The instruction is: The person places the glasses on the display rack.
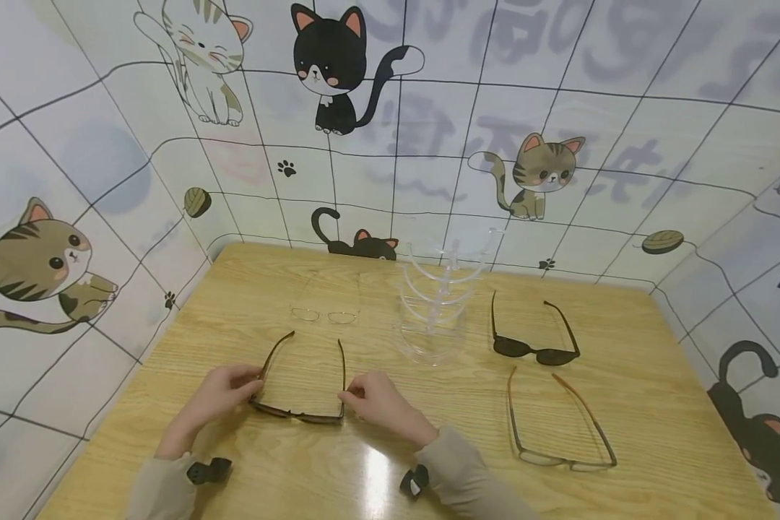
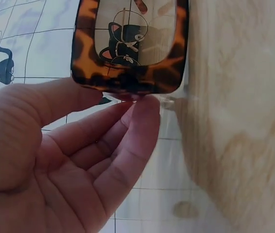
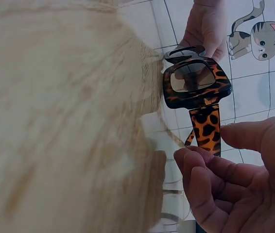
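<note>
Tortoiseshell sunglasses (image 1: 299, 417) stand at the front left of the table, their two arms unfolded and pointing away from me. My left hand (image 1: 224, 390) pinches them at the left hinge end; in the left wrist view the thumb and fingertips meet behind the spotted frame (image 2: 86, 58). On the other side, my right hand (image 1: 385, 406) holds the right arm between thumb and fingers. The right wrist view shows that spotted arm (image 3: 206, 127) running down from the lens into the fingertips of the right hand (image 3: 225, 182).
A clear tiered display stand (image 1: 434, 307) rises at the back middle. Thin wire-rimmed glasses (image 1: 325, 316) lie behind the sunglasses. To the right are black sunglasses (image 1: 538, 354) and, nearer me, brown-armed eyeglasses (image 1: 596, 426). A cat-print covering (image 1: 429, 180) encloses the table (image 1: 442, 419).
</note>
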`<action>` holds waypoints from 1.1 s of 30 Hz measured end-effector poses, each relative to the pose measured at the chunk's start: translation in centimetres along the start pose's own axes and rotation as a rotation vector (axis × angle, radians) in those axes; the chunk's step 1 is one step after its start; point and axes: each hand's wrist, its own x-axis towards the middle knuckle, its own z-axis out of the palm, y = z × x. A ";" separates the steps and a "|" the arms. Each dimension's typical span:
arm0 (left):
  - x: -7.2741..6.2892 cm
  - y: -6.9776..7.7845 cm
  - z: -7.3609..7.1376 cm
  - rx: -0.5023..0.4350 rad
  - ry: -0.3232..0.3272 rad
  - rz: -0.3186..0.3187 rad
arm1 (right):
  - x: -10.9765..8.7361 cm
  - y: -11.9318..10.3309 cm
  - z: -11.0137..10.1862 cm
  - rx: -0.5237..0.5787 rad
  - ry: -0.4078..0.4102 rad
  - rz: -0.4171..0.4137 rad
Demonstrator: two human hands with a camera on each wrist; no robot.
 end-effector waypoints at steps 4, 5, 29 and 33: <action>0.0 0.1 0.1 -0.058 -0.013 -0.051 | -0.1 -0.1 -0.1 0.061 -0.012 0.035; 0.0 0.1 0.1 -0.068 -0.017 -0.056 | -0.2 -0.1 -0.1 0.078 -0.021 0.048; 1.7 3.1 1.4 -0.416 -0.104 -0.102 | -4.0 0.1 -4.2 0.551 0.021 0.274; 2.3 4.2 1.9 -0.435 -0.125 -0.130 | -4.9 -0.6 -5.7 0.552 0.028 0.287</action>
